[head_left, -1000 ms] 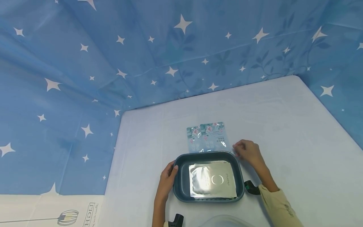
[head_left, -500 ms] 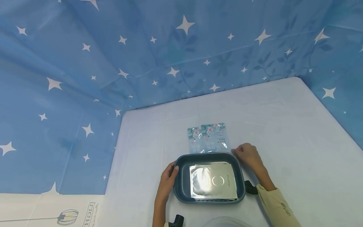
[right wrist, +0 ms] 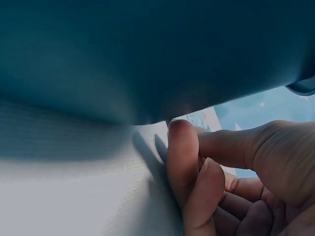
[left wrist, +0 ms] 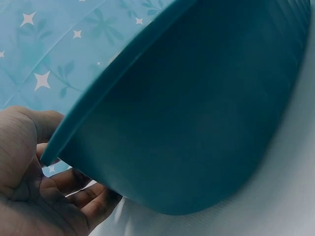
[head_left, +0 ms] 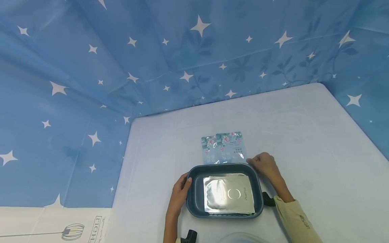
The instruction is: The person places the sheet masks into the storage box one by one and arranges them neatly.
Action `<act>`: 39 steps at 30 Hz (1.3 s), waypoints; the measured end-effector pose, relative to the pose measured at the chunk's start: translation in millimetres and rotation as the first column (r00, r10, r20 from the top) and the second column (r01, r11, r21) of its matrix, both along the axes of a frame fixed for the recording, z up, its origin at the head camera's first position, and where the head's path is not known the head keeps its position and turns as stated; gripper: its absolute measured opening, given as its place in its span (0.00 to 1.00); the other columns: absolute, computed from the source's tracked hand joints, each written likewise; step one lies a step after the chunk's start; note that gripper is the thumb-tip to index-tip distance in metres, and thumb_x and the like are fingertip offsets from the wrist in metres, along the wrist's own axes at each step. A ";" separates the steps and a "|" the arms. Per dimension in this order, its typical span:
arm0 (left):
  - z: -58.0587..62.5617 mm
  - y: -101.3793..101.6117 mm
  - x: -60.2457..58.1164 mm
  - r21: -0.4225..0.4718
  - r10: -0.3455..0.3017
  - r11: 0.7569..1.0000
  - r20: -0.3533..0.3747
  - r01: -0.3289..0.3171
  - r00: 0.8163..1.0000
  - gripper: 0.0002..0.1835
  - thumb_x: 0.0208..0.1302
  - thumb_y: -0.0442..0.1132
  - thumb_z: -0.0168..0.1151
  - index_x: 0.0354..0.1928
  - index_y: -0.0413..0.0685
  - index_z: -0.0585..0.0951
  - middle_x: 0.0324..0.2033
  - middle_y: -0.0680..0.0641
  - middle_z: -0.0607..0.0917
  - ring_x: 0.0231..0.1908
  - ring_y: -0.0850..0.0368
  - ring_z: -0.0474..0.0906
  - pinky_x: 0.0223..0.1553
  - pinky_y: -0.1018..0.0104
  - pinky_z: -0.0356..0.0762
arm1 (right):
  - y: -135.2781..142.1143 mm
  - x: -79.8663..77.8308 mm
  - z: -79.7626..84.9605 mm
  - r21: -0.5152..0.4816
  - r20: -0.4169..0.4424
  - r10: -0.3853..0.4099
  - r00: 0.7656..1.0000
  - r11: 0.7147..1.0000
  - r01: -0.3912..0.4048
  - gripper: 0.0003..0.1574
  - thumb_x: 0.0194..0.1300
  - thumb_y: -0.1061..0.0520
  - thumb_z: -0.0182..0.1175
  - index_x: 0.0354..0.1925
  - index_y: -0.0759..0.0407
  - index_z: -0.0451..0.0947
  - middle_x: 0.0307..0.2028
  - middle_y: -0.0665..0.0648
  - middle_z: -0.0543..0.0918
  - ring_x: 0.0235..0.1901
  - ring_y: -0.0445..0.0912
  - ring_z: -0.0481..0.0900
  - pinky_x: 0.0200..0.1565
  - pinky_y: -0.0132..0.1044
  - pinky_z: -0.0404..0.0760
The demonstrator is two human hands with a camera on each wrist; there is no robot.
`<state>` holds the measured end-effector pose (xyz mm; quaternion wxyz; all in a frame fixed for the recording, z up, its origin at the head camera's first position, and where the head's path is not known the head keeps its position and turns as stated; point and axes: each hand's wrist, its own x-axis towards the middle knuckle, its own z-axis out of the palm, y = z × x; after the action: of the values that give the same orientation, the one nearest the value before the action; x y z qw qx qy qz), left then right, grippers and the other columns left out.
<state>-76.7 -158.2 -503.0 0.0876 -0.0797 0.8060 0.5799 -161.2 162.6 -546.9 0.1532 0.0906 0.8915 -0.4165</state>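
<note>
My left hand [head_left: 178,194] grips the left end of a dark blue-green rectangular basin [head_left: 194,199], its thumb over the rim and fingers along the outer wall, as the left wrist view shows. Silver foil sheet mask packets [head_left: 228,197] lie stacked inside. Behind the basin lie two overlapping pale blue floral sheet mask packets [head_left: 231,145], their near edges hidden by the rim. At the near right corner of the right packet, my right hand [head_left: 265,166] pinches with thumb and forefinger, close beside the basin's wall. The other fingers of that hand are curled [right wrist: 256,216].
A translucent rounded rim [head_left: 241,238] shows at the bottom edge in front of the basin. White cloth [head_left: 304,141] covers the table. Blue star-printed curtains [head_left: 146,40] stand behind and to the left, and a printed cream cloth [head_left: 45,224] lies at the lower left.
My right hand has moved slightly left and down to the packet's corner, and its fingertips have come together there. The left hand and basin hold their place.
</note>
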 end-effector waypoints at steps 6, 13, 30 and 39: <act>1.2 1.3 -0.4 0.001 0.012 1.000 0.003 -0.012 1.000 0.20 0.74 0.41 0.52 0.62 0.38 0.74 0.59 0.37 0.79 0.65 0.39 0.71 0.67 0.42 0.66 | 1.2 -2.1 -1.6 0.013 0.019 0.003 1.000 1.000 -0.003 0.21 0.65 0.50 0.60 0.29 0.69 0.82 0.19 0.55 0.77 0.24 0.47 0.74 0.24 0.34 0.69; 3.8 1.4 0.3 0.004 0.015 1.000 0.000 -0.015 1.000 0.20 0.74 0.41 0.52 0.61 0.39 0.75 0.59 0.38 0.79 0.65 0.40 0.71 0.67 0.42 0.65 | 2.4 -5.0 -5.0 0.012 -0.010 0.032 0.999 0.999 -0.032 0.18 0.64 0.53 0.60 0.30 0.69 0.81 0.22 0.58 0.79 0.26 0.48 0.75 0.26 0.34 0.70; -40.2 -14.0 -6.9 0.000 0.016 1.000 -0.015 -0.016 1.000 0.24 0.72 0.52 0.53 0.63 0.46 0.75 0.61 0.43 0.79 0.66 0.43 0.71 0.67 0.43 0.66 | 18.1 -2.9 3.5 -0.001 -0.004 -0.022 1.000 1.000 0.022 0.18 0.68 0.54 0.54 0.37 0.70 0.78 0.25 0.58 0.85 0.24 0.45 0.81 0.30 0.34 0.73; -40.5 -10.2 -4.5 -0.003 0.014 1.000 -0.004 -0.014 1.000 0.24 0.73 0.51 0.53 0.63 0.45 0.74 0.62 0.42 0.78 0.67 0.42 0.69 0.68 0.43 0.65 | 19.2 -3.0 -3.3 0.018 -0.101 -0.074 0.992 0.997 0.076 0.14 0.62 0.56 0.56 0.33 0.68 0.77 0.28 0.64 0.85 0.30 0.52 0.79 0.29 0.34 0.70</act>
<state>-81.2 -168.4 -543.5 0.0817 -0.0845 0.8064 0.5796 -164.1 181.8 -550.2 0.0915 0.1047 0.8986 -0.4162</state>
